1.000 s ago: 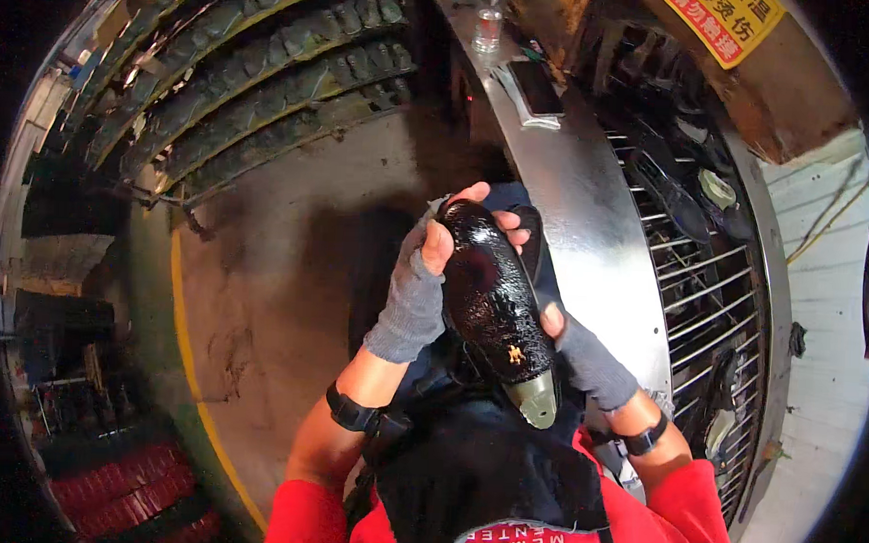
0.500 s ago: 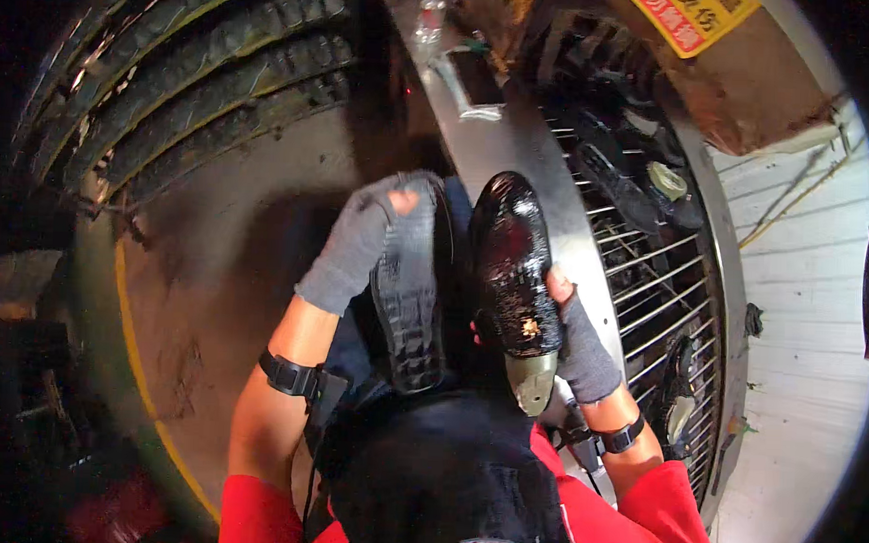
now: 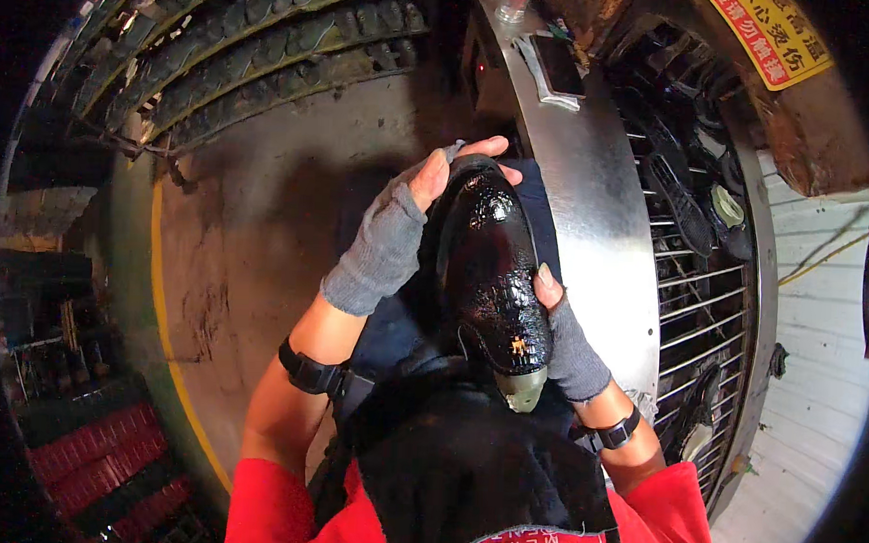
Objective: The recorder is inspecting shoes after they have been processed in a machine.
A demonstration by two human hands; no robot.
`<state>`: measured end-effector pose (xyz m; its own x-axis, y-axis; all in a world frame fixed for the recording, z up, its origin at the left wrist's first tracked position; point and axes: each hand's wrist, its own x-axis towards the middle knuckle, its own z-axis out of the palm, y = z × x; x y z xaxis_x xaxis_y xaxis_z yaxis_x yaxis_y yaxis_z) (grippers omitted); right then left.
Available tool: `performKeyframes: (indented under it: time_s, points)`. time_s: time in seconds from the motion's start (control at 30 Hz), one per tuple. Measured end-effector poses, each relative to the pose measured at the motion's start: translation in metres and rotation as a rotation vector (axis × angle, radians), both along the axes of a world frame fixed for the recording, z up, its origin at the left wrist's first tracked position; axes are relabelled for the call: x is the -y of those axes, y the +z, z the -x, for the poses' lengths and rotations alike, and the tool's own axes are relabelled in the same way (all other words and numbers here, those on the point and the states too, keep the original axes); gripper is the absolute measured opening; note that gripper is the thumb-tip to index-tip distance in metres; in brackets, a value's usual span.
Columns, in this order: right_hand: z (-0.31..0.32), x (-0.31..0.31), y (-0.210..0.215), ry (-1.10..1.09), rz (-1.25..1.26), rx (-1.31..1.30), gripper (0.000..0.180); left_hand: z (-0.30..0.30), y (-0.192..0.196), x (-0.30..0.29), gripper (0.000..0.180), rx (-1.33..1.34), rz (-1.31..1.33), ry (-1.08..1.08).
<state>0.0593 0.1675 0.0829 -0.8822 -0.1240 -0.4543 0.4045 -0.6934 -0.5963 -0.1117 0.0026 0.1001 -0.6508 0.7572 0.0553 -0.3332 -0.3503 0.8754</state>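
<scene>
And here we are, looking down on both bare-fingered hands, each in a grey fingerless glove, with a glossy black shoe (image 3: 492, 264) right between them. It lies lengthwise over the person's lap, toe pointing away from us, just left of the metal worktop (image 3: 599, 210). Out at the toe, the left hand (image 3: 408, 218) is partly closed, its fingers curled over the far end, gripping the dark sole (image 3: 477, 163), whose rim shows around the toe and down the left side. We can't tell how snugly that sole meets the shoe underneath.

Over to the right hand (image 3: 568, 334): it's curled around the shoe's side near the heel, thumb pressed against the shiny surface, its other fingers hidden from us. A greenish last (image 3: 520, 389) pokes out at the heel, close to the black apron (image 3: 485, 455), and we spot a small gold mark just ahead of it.

On the worktop, well ahead of the hands, we have a dark flat rectangular object (image 3: 559, 65) lying on something white (image 3: 560, 104), with a clear vessel (image 3: 512, 4) beyond. To the right, dark shoes (image 3: 681, 208) rest on a barred rack (image 3: 701, 301); upper left, loaded shelves (image 3: 269, 65) stand over the floor (image 3: 274, 199).
</scene>
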Motion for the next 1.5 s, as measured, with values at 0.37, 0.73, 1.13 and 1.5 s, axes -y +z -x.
performKeyframes:
  time_s: [0.37,0.73,1.13,1.5]
  points:
    - [-0.001,-0.001,0.008,0.034,-0.043,0.026,0.070,-0.008,0.010,0.001,0.085,-0.056,0.021,-0.038]
    - [-0.015,0.002,0.012,0.163,-0.216,0.020,0.074,-0.037,0.049,0.036,0.101,-0.362,0.350,-0.043]
    - [-0.016,-0.033,0.019,0.199,-0.660,-0.569,0.068,-0.052,0.052,0.068,0.098,-0.303,-0.148,0.252]
    - [0.004,-0.108,0.088,0.103,-0.834,-0.197,0.075,-0.054,0.015,0.000,0.107,-0.183,-0.058,-0.102]
